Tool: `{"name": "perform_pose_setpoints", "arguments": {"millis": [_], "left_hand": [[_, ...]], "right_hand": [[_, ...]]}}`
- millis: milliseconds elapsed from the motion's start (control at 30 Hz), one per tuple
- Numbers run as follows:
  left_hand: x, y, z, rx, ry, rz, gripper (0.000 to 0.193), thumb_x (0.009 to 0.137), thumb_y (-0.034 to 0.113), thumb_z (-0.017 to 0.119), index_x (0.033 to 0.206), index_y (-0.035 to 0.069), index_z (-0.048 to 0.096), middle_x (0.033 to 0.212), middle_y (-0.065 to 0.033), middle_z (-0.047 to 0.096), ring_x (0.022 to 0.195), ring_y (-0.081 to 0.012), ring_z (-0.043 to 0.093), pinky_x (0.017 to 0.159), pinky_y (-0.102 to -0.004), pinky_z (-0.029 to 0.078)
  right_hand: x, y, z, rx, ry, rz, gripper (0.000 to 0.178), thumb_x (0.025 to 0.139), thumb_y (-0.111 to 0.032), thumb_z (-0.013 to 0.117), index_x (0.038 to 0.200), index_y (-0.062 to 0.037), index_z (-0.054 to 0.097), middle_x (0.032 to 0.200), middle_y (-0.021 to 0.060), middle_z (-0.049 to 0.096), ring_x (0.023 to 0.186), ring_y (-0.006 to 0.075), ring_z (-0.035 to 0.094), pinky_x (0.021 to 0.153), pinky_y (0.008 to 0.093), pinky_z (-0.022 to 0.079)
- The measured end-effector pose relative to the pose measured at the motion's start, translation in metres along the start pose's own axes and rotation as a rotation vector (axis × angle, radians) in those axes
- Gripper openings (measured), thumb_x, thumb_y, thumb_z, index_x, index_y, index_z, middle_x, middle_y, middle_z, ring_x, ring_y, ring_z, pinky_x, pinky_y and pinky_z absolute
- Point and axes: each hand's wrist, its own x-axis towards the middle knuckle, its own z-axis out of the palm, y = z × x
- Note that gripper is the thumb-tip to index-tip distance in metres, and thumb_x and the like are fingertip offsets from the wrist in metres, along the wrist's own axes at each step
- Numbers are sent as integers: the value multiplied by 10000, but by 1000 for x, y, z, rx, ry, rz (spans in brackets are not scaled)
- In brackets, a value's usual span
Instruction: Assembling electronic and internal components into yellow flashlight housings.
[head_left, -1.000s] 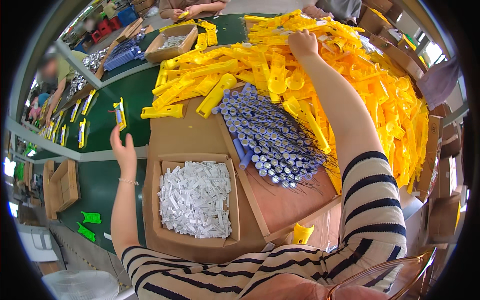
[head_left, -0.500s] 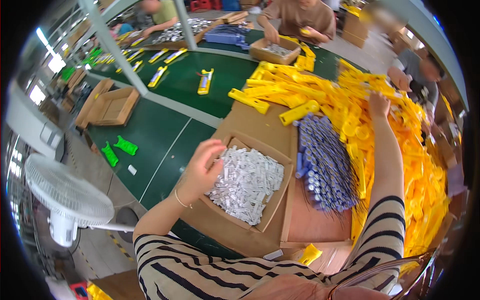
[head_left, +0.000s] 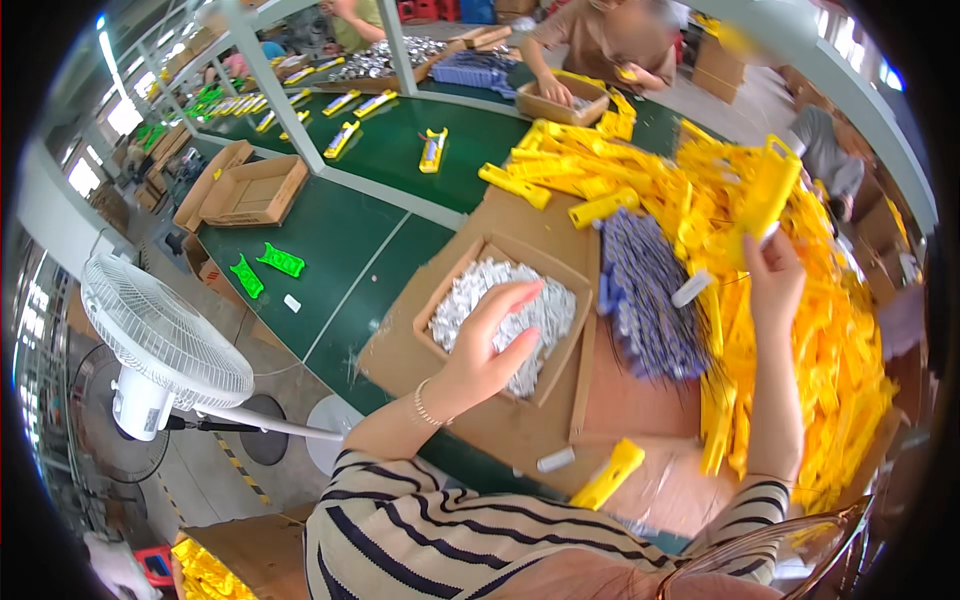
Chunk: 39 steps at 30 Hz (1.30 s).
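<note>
Right hand [head_left: 775,278] now pinches a yellow casing [head_left: 768,193], raised over the yellow heap [head_left: 820,330] it was reaching into before; left hand [head_left: 480,347], spread and seemingly empty, hovers above white pieces [head_left: 556,305].

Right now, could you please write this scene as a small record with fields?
Left hand: open, in front of the cardboard box of small white pieces
Right hand: holding one yellow casing
Right of box: blue cylinders with dark wires
Far right: large heap of yellow casings
Left: two green parts on the green table
</note>
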Motion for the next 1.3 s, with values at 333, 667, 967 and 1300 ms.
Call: {"name": "perform_pose_setpoints", "arguments": {"millis": [333, 667, 967, 1300], "left_hand": [[-37, 85, 101, -404, -88, -12, 417, 935, 78, 464, 1316, 6, 311, 1265, -151, 463, 1022, -179, 549, 904, -308, 447], [-82, 109, 93, -878, -349, 75, 590, 920, 315, 453, 1390, 33, 233, 1292, -226, 445, 996, -251, 571, 828, -358, 497], [-85, 92, 68, -634, -201, 157, 467, 865, 209, 375, 1270, -21, 341, 1185, -225, 523, 906, -222, 595, 803, -345, 505], [-97, 70, 86, -1150, -47, 97, 558, 864, 333, 426, 1364, 109, 320, 1097, -174, 554, 831, -250, 595, 713, -386, 511]], "right_hand": [[-221, -97, 17, -362, -71, -389, 721, 620, -198, 793, 1237, 0, 477, 811, 44, 612, 716, 216, 579, 734, 338, 418], [-302, -69, 2, 627, -789, 371, 439, 722, -106, 769, 1095, 16, 572, 1063, 82, 623, 995, 152, 565, 870, 285, 445], [-349, -105, -49, 626, -588, 471, 301, 959, -180, 479, 1177, 21, 532, 756, 36, 626, 697, 93, 559, 654, 221, 448], [-352, -107, -62, 799, -300, 306, 133, 926, -81, 465, 1041, -15, 457, 692, 108, 600, 557, 125, 564, 527, 227, 441]]}}
